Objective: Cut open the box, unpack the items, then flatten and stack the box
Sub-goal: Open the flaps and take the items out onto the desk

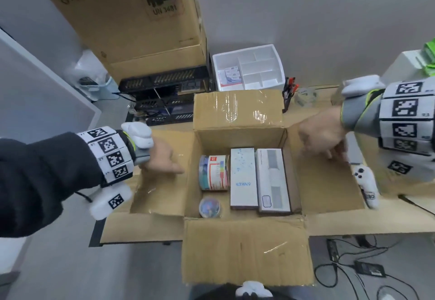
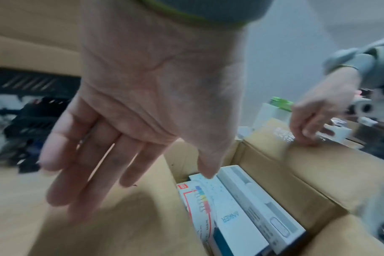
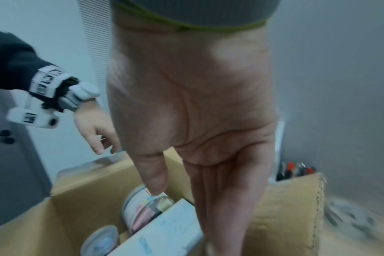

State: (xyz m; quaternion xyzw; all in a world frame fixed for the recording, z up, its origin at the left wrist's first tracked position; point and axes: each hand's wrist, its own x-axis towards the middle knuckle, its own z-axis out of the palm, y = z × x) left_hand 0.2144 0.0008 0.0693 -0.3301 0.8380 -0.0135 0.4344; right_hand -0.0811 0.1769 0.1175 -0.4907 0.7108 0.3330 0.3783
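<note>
While open, box (image 1: 240,135) between hands

Head view looking down, wrist views close along palms, all sharing open box (image 1: 240,139)

Right hand (image 1: 323,135) motion-blurred over flap; large carton (image 1: 131,14) cut off at top edge

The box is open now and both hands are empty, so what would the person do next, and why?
Probably reach the right hand down into the box for the grey-striped carton nearest it. All four flaps lie spread open, four items sit inside untouched, and both that hand and the left hand hover open over the side flaps, holding nothing.
</note>
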